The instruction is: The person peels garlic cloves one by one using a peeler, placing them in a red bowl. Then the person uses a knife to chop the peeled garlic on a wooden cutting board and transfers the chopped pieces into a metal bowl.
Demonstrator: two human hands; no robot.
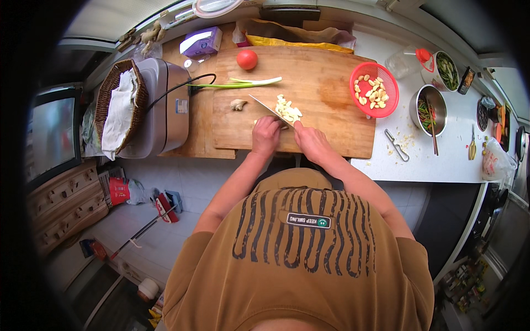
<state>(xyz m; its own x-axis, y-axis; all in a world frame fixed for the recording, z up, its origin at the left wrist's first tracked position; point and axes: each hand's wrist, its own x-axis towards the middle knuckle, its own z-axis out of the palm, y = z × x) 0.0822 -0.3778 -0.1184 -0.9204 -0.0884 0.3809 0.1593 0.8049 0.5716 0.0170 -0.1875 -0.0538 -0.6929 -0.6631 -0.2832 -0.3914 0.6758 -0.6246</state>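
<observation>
My right hand (311,140) grips a kitchen knife (267,106), its blade slanting up and left over a wooden cutting board (244,132). Close to the blade's left side, my left hand (266,131) has its fingers curled down at the board; what lies under them is mostly hidden. Beyond the knife is a small heap of cut garlic (286,108). A piece of ginger root (238,104) lies left of the blade tip. Farther back are a scallion (244,83) and a red tomato (247,60).
A red plastic colander (396,97) with peeled garlic cloves overlaps the board's right edge. Right of it are a peeler (396,145), a metal bowl (442,108) with chopsticks and a plastic jug (401,62). An appliance (176,107) with a black cord stands at left, a wicker basket (143,91) on top.
</observation>
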